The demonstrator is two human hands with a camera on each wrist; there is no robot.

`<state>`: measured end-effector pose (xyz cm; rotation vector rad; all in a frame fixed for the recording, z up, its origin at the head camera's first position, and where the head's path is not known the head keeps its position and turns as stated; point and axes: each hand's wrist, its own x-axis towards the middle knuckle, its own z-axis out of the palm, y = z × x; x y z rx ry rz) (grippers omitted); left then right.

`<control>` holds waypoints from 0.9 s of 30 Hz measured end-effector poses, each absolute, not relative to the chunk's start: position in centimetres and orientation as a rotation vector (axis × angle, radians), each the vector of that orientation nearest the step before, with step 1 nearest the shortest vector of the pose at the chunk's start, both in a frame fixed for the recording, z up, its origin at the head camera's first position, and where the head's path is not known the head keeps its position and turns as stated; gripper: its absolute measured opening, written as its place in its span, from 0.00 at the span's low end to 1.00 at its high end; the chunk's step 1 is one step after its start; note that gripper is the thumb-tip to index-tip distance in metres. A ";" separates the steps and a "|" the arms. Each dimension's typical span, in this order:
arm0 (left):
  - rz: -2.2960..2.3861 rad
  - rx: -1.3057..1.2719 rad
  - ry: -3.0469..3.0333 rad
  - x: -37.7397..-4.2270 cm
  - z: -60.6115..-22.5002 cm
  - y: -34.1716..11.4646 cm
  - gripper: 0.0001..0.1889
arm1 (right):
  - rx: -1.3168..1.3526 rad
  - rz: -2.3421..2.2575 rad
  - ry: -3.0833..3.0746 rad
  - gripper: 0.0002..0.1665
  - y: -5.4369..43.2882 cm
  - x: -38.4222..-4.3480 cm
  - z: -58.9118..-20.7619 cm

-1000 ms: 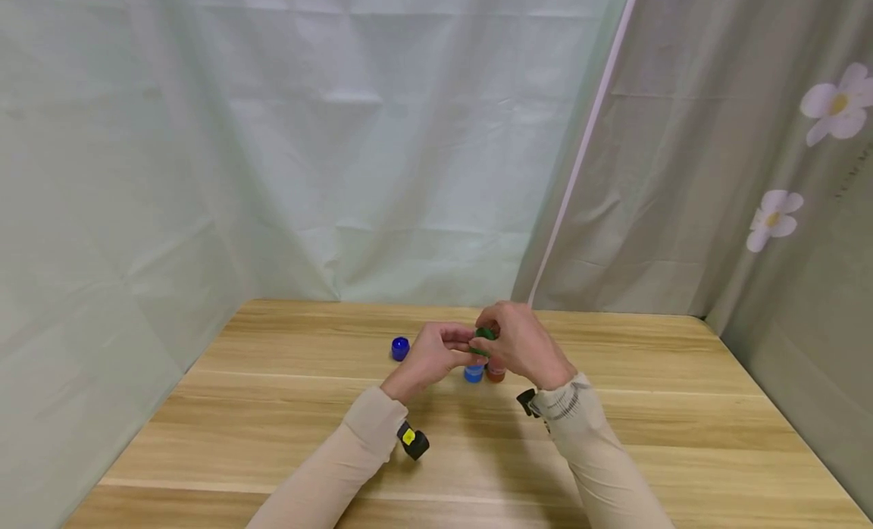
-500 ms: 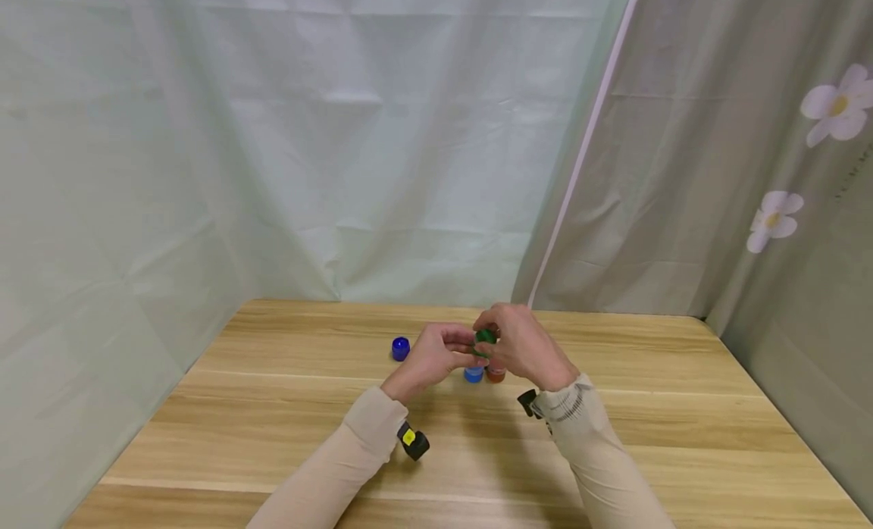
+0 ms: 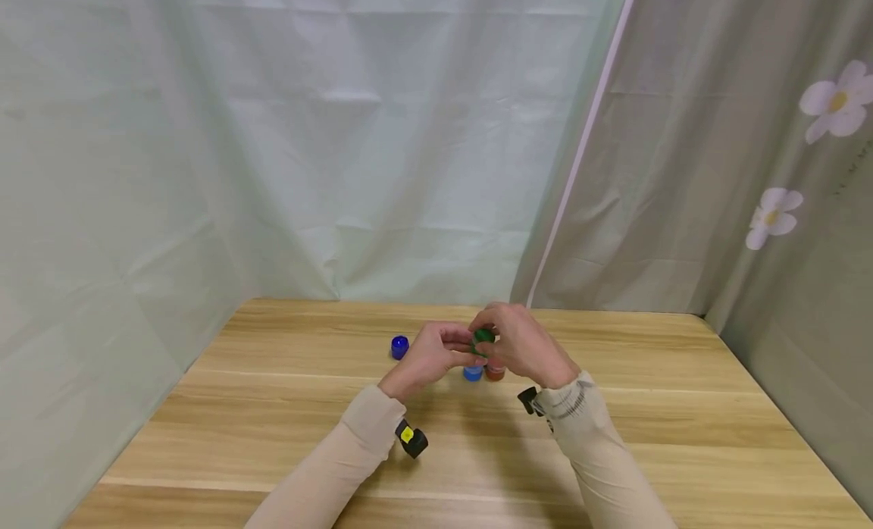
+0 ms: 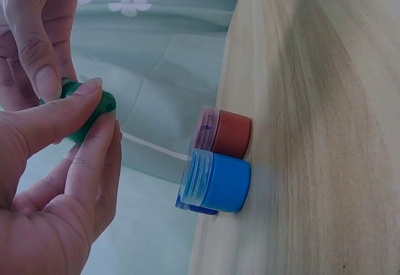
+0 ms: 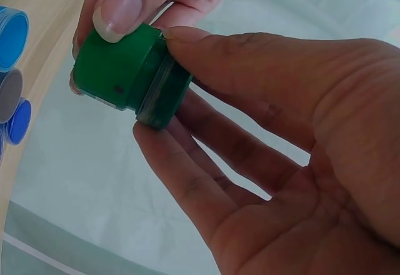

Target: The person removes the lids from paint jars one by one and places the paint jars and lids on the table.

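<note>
A small green paint jar point(image 3: 483, 337) is held above the table between both hands. My left hand point(image 3: 428, 360) pinches the jar's body between thumb and fingers. On the other end, my right hand point(image 3: 521, 345) grips the darker lid point(image 5: 164, 94), thumb on one side and fingertips on the other. The lid sits on the jar in the right wrist view. Beneath the hands stand a light blue jar point(image 4: 226, 183) and a reddish-brown jar point(image 4: 232, 134), side by side with clear lids. In the head view, the hands partly cover these two.
A dark blue jar point(image 3: 399, 348) stands on the wooden table point(image 3: 307, 430) left of the hands. More blue jars, such as a blue one point(image 5: 19, 122), show at the right wrist view's left edge. Curtains point(image 3: 409, 150) hang behind the table.
The right hand's fingers have shifted slightly around the green jar, and more of its green top shows. The left hand stays nearly still, as do the jars on the table.
</note>
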<state>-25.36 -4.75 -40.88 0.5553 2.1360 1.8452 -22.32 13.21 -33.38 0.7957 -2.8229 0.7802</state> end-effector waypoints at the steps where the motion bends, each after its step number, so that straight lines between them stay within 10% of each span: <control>1: 1.844 0.556 2.143 -25.4 -40.9 -4.7 0.17 | 0.806 0.783 -2.818 0.10 13.3 -22.3 -33.4; 27: 1.872 0.527 2.116 -25.3 -40.6 -4.7 0.18 | 0.697 0.734 -2.833 0.09 13.0 -22.7 -33.8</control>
